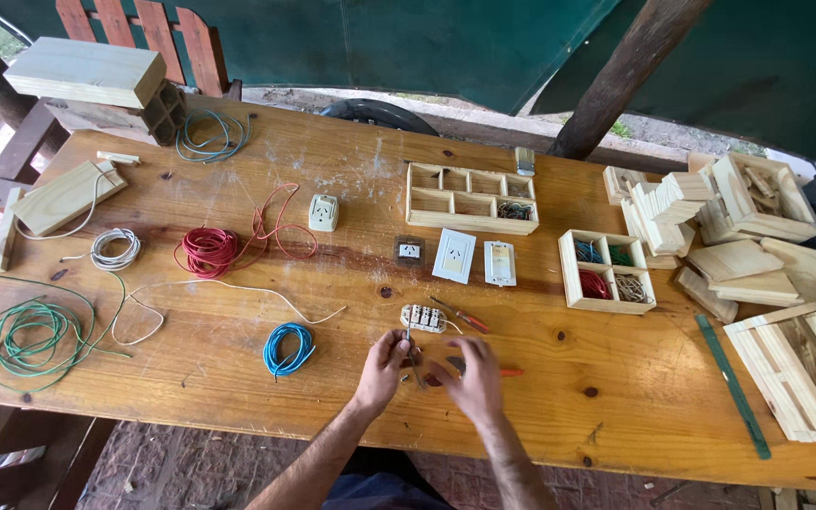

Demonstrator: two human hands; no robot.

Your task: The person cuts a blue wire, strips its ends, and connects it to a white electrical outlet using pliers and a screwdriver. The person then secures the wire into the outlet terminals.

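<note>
Outdoor workshop: wood table (238, 378) w/ wire coils (208, 250), wall switches (453, 255), wooden boxes (469, 196).

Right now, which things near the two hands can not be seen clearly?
- Head view: thin tool under the left hand, mostly covered by fingers.
- Orange-handled tool, largely hidden by the right hand.
- White terminal block: details too small.
- Pale wooden tray: cut by the right edge.
</note>
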